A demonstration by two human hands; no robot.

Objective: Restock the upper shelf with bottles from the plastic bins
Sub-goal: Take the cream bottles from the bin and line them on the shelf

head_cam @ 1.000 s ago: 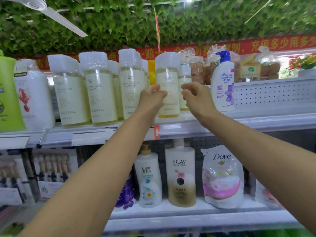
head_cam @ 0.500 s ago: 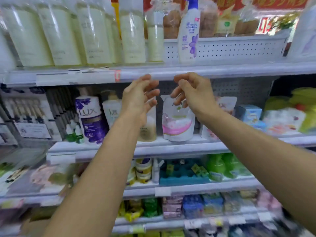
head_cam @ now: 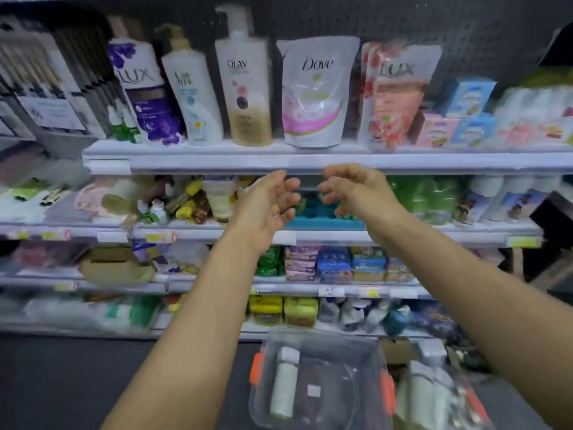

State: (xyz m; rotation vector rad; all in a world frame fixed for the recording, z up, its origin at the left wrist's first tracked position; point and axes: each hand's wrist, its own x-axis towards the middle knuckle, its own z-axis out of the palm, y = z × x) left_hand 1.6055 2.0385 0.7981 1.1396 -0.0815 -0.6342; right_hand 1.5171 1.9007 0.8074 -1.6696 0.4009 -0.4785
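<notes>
Head view gives me both hands out in front at mid-shelf height, and neither grip has anything in it. The left hand (head_cam: 269, 203) is loosely spread, fingers slack, palm turned inward; the right hand (head_cam: 353, 193) mirrors it, fingers curled but closed on nothing. They sit near each other with a small gap between them.

What I need next lies below them — the clear plastic bin (head_cam: 366, 346) on the floor at the bottom of the frame, directly under the space between my wrists and a shade toward the right. Inside it I can make out one pale bottle (head_cam: 283, 383) lying flat along the bin's left wall, its long axis running away from me toward the shelving, white cap at the far end. The middle of the bin holds something dark that I can't identify through the blur. A second bin (head_cam: 471, 398) stands just to the right with more pale bottles (head_cam: 418, 395), smeared by motion.

The upper shelf is out of the frame, above the top edge.

My judgement: the bottle lies on the left side of the bin, so the left hand has the straighter drop. I'd take it across the body, fingers wrapping the sides, since the cap points away.
</notes>
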